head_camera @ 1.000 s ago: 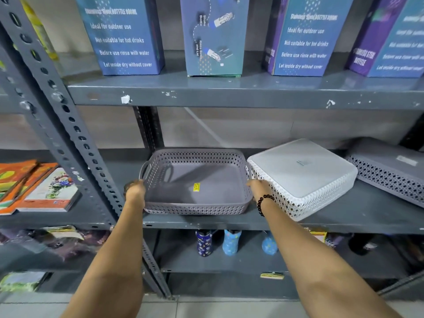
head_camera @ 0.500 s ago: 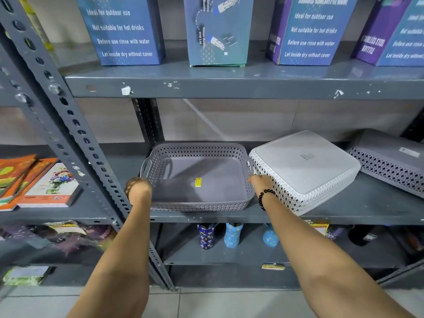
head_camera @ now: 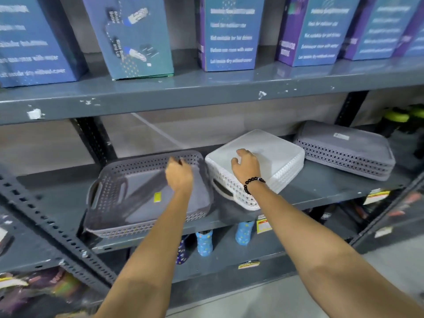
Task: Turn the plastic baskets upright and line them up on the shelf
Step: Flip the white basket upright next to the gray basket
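Grey perforated plastic basket [head_camera: 146,193]: upright, left on grey metal shelf [head_camera: 321,191]. White lattice plastic basket [head_camera: 270,161]: inverted, just right. Second grey lattice basket [head_camera: 344,150]: inverted, far right. Left hand [head_camera: 179,177]: loosely curled, empty, above grey basket. Right hand [head_camera: 246,166]: fingers spread, resting on white basket's base.

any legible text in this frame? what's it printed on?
"Rinse Bottle and Lid": teal box, top shelf.
Blue box: white lines, too blurred to read.
Purple-blue box: too blurred.
Yellow sticker in the upright grey basket: unreadable.
Label on the upside-down grey basket: unreadable.
Shelf-edge price tags: unreadable.
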Demonstrator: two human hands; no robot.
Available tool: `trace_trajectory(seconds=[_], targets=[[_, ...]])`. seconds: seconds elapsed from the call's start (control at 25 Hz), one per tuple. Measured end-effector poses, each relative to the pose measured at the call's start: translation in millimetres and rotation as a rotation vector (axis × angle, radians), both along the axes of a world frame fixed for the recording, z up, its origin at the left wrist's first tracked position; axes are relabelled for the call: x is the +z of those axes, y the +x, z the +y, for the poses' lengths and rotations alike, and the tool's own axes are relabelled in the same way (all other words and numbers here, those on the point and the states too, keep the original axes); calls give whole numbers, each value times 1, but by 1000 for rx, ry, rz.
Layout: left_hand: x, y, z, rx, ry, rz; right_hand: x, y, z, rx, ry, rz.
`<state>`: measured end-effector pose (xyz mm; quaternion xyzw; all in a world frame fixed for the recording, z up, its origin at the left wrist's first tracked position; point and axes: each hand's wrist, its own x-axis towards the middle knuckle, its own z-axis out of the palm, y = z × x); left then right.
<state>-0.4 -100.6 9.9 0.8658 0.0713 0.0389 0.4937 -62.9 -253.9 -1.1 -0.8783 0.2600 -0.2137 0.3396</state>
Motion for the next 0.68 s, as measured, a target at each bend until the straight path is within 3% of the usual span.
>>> trace_trajectory(seconds=[0.16,0.28,0.48,0.68], targets=[[0,-24,-97,-108,-79,87,5,-13,-75,-58,-80,103],[-12,-28,-159,-54,-83,147,3,-14,-147,-69,-149,233],[-25,-14,-187,189,35,215,0,0,-228,39,-194,443],[-46,-12,-176,396,-166,400,-7,8,-256,141,-29,567]])
